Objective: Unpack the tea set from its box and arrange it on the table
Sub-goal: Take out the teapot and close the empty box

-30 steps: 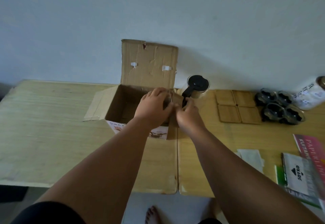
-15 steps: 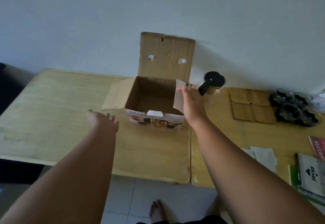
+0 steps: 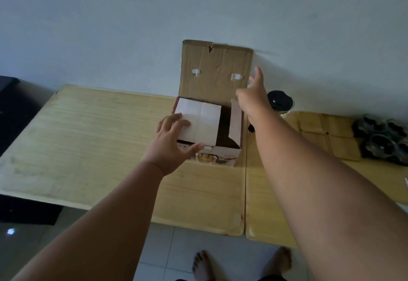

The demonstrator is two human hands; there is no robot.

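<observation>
Cardboard box [image 3: 220, 152] at the table's [image 3: 88, 148] far edge, rear lid upright. Left hand [image 3: 172, 146], fingers spread, presses the left flap inward; right hand [image 3: 254, 99], open and empty, reaches beside the teapot [image 3: 281, 103].

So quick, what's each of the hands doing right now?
Left hand: open, fingers spread on the box's left flap, holding nothing.
Right hand: open, reaching toward the raised lid, holding nothing.
</observation>
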